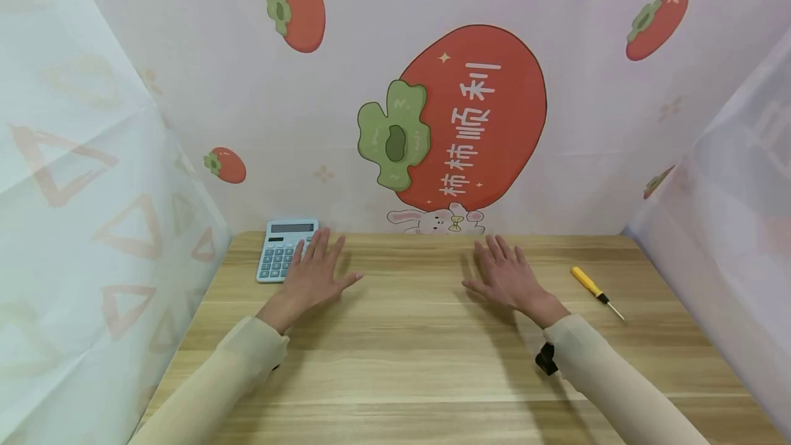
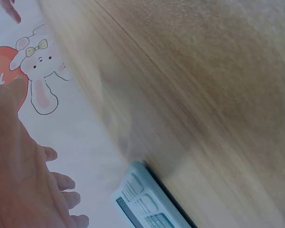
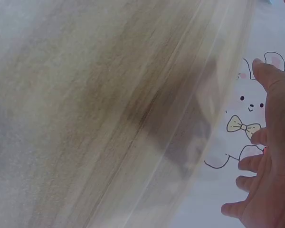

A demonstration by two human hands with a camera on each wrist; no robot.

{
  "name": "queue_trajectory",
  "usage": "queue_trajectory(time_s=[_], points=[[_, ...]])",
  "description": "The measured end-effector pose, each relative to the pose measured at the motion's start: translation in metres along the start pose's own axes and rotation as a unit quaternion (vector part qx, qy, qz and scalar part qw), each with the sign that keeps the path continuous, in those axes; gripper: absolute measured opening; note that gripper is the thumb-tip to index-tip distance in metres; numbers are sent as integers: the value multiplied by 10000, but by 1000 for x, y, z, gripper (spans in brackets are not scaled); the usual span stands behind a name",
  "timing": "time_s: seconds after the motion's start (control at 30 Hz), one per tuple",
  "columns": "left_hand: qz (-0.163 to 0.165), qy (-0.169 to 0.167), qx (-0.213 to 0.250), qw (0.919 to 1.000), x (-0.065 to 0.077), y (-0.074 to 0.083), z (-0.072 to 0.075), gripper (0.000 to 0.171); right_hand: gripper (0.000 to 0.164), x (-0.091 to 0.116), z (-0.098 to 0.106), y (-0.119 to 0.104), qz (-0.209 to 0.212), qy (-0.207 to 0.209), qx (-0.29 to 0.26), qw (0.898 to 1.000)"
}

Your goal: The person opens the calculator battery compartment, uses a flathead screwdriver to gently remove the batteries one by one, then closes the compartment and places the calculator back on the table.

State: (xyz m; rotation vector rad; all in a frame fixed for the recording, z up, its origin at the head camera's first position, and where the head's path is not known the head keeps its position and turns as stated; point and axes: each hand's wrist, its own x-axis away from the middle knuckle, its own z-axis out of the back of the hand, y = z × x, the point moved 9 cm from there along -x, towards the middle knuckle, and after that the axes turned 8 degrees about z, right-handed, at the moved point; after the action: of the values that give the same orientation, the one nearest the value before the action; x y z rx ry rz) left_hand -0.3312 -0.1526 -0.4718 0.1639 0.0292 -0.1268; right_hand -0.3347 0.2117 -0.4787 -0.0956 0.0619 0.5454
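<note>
A light blue calculator (image 1: 278, 253) lies at the back left of the wooden table (image 1: 395, 349). My left hand (image 1: 315, 273) is held palm down with fingers spread, overlapping the calculator's right side in the head view. In the left wrist view the calculator (image 2: 149, 202) shows below and to the right of the fingers, apart from them. My right hand (image 1: 509, 277), palm down with fingers spread too, holds nothing over the back right part of the table. To its right lies a screwdriver (image 1: 596, 292) with a yellow handle, its metal tip pointing toward the front right.
A white cloth backdrop (image 1: 587, 177) with printed persimmons and a rabbit rises behind the table's back edge. Similar cloth walls stand at the left (image 1: 93, 225) and right (image 1: 741, 225). A small black object (image 1: 546, 360) sits at the right sleeve's cuff.
</note>
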Motion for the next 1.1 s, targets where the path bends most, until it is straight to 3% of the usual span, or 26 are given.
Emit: queue_trajectory(time_s=[0.57,0.77,1.1], points=[[56,340,255,9991,1,-17,14,95,87,-21,14,-35,399,162,-381,9983],[131,450,517,9976,2,-31,16,93,85,-32,13,-53,544,223,-817,9949],[452,387,955,9936,4,-57,19,97,85,-56,-1,-74,485,-49,-1810,9823]])
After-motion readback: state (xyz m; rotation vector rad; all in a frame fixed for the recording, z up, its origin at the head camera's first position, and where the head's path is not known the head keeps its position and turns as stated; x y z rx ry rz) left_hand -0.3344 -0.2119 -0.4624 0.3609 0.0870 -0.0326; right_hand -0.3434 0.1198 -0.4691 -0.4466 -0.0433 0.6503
